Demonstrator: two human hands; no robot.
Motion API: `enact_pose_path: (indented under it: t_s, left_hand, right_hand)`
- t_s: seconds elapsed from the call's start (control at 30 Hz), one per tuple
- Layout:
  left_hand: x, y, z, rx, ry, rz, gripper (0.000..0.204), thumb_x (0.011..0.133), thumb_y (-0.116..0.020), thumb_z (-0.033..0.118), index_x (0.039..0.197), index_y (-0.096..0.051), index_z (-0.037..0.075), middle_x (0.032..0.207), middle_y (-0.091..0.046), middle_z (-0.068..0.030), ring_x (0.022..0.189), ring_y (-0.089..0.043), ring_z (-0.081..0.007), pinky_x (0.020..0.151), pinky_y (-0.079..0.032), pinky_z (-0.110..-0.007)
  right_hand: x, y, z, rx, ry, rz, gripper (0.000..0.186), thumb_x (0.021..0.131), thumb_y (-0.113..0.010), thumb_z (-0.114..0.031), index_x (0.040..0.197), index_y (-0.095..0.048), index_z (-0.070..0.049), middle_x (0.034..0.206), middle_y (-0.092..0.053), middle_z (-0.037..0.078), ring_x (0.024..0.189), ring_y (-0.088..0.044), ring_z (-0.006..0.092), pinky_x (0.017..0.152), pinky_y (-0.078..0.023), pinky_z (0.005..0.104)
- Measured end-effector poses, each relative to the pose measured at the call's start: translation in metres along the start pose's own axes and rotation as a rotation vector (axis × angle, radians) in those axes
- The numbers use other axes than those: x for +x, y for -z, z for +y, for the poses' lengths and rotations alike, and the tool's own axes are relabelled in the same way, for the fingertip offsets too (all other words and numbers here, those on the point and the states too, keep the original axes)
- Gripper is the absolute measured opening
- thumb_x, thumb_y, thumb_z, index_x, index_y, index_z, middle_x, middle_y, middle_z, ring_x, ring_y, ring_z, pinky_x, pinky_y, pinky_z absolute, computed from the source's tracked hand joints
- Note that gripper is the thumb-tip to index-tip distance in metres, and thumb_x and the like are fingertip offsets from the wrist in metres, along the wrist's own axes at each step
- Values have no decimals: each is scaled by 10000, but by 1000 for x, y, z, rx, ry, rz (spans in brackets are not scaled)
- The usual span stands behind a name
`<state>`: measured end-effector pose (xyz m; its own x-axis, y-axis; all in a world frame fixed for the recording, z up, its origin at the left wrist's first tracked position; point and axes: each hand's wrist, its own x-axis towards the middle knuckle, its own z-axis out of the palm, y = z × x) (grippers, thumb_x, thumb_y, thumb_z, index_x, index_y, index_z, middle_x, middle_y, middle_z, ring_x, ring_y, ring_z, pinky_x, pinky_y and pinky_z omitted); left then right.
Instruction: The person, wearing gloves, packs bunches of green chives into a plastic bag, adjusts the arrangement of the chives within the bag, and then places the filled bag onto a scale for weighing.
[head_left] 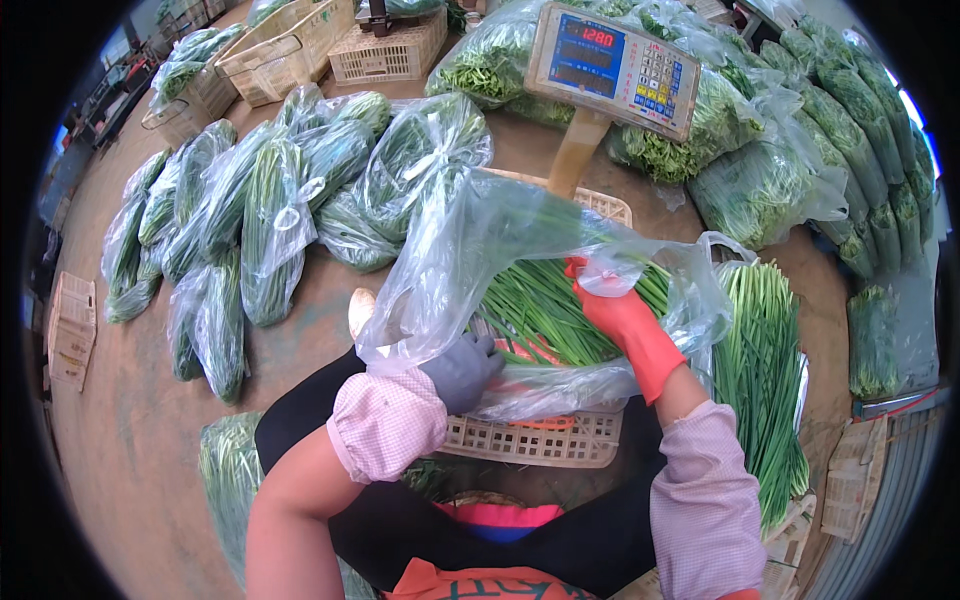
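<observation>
An open clear plastic bag spreads over a slatted plastic crate, with long green leafy stalks inside. My left hand, in a grey glove, has curled fingers at the bag's near left edge. My right hand, in a red glove, grips among the stalks and bag on the right, its fingertips partly covered by plastic. A loose pile of similar greens lies beside the crate on the right.
A digital scale display stands on a post ahead. Bagged greens lie to the left, bulkier bags right, stacked bundles far right. Plastic crates sit behind, another at left. My bent legs frame the crate.
</observation>
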<state>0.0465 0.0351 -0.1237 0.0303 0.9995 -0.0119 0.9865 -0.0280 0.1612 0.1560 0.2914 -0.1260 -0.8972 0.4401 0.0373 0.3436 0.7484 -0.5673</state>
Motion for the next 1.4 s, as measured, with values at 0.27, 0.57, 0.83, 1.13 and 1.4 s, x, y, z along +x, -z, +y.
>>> enact_pose_path:
  t_s: [0.27, 0.57, 0.83, 1.13, 1.4]
  left_hand:
    - [38, 14, 13, 15, -32, 66, 395, 728, -643, 244, 1070, -584, 56, 1061, -537, -109, 809, -600, -274, 644, -484, -391]
    - [71, 15, 22, -80, 123, -209, 696, 707, -683, 311, 1299, -443, 36, 1144, -504, -108, 851, -624, -278, 708, -523, -383]
    - [66, 12, 21, -128, 56, -165, 524, 803, -605, 353, 1196, -520, 17, 1075, -552, -145, 815, -636, -310, 685, -527, -420]
    - [109, 38, 3, -333, 661, -20, 247, 899, -486, 290, 1013, -587, 95, 876, -644, -183, 822, -638, -368, 708, -501, -461]
    - [125, -11, -48, 65, 429, 235, 201, 807, -530, 176, 958, -630, 89, 1017, -585, -104, 1023, -535, -273, 837, -432, -393]
  right_hand:
    - [-14, 19, -9, 492, -295, -68, 374, 873, -499, -33, 1245, -527, -60, 1120, -582, -1, 947, -568, 108, 766, -471, 266]
    - [-30, 24, -30, -430, -35, -26, 664, 742, -626, -34, 1329, -468, -303, 1225, -571, 121, 1097, -558, 317, 900, -473, 380]
    - [-11, 39, -6, -9, -212, 74, 394, 716, -672, -77, 1105, -647, -140, 1052, -650, 167, 981, -619, 335, 827, -500, 377]
    - [-8, 32, 24, 490, -355, 167, 352, 742, -761, -193, 1063, -681, -73, 1027, -692, 74, 940, -644, 153, 831, -488, 284]
    - [-3, 30, 20, 689, -331, 119, 263, 783, -716, -122, 1035, -692, -50, 1012, -689, 62, 931, -627, 132, 841, -471, 263]
